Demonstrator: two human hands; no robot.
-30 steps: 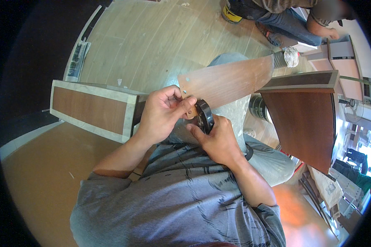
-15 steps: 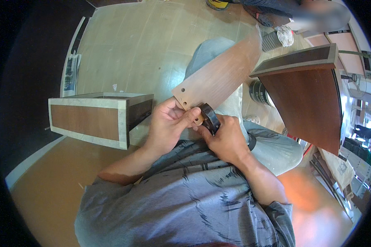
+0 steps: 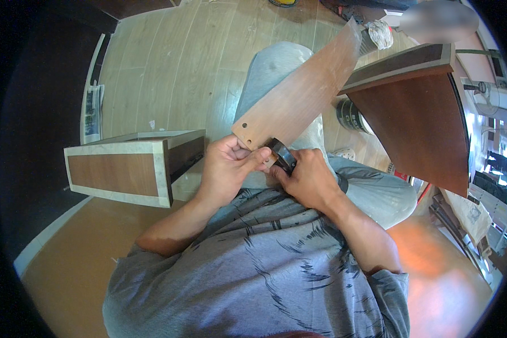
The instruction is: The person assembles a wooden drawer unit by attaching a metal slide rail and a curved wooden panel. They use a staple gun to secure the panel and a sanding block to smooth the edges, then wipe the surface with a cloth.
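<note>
While resting on the lap, left hand (image 3: 225,172) pinching the board (image 3: 298,96) at its near end, right hand (image 3: 307,180) fingers curled around the tape roll (image 3: 281,156) beside it.

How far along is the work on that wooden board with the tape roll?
Done: nothing I can confirm; the board shows bare brown veneer and one drilled hole. In hand: the left hand pinches the board's near end while the right hand holds a dark tape roll against that edge. Left: the rest of the edge, apparently.
</note>
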